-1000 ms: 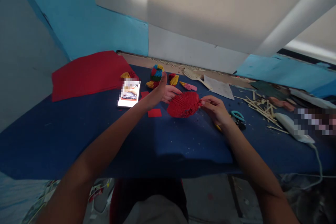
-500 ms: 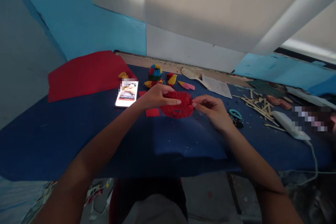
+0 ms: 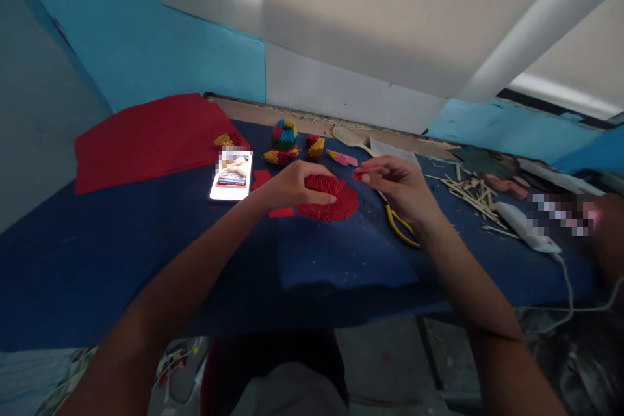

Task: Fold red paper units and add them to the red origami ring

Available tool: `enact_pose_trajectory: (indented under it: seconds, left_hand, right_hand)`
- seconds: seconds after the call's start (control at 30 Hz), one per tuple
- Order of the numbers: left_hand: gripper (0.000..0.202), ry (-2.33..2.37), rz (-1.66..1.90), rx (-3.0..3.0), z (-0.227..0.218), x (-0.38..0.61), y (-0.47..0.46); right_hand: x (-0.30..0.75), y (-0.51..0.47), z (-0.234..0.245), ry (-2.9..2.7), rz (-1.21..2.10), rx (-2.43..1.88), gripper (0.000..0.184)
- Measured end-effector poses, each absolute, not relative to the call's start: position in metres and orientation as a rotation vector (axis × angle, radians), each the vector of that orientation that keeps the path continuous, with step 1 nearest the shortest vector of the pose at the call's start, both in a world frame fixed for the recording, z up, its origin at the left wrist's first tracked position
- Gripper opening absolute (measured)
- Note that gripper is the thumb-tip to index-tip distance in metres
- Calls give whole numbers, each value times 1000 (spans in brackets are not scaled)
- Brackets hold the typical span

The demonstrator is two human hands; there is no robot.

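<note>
My left hand (image 3: 294, 187) is wrapped round the left side of a round red folded-paper piece (image 3: 338, 203), thumb across its top. Many narrow folds fan out over this piece, which is at the middle of the blue table. To its right, my right hand (image 3: 397, 183) pinches a small red paper piece (image 3: 359, 173) between thumb and fingertips, a little apart from the round one. Flat red paper slips (image 3: 281, 212) lie beside and partly under my left hand. A yellow-handled tool (image 3: 400, 229) lies beneath my right hand, its head partly hidden.
A lit phone (image 3: 231, 175) lies left of my hands, near a large red sheet (image 3: 156, 143). Behind are a multicoloured folded-paper model (image 3: 284, 135) and a pink paper piece (image 3: 342, 158). Thin wooden sticks (image 3: 468, 194) and a white corded device (image 3: 526, 227) lie right.
My right hand has moved up and away from the round red piece, with a small red piece in its fingers. The yellow-handled tool has come into view. The camera view has shifted slightly.
</note>
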State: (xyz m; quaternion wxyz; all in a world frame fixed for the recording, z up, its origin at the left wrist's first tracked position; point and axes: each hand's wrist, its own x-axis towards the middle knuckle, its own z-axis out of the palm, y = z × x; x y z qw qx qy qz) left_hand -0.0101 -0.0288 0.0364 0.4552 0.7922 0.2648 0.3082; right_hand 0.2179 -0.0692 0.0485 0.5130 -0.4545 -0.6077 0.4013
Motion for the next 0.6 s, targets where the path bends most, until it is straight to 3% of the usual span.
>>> enact_pose_trajectory:
  seconds: [0.37, 0.6]
  left_hand:
    - [33, 651, 774, 1989, 30, -8, -26]
    - [35, 644, 767, 1962, 31, -8, -25]
  right_hand:
    - [212, -59, 35, -1299, 1338, -1081, 28]
    - [214, -59, 34, -1316, 1359, -1079, 26]
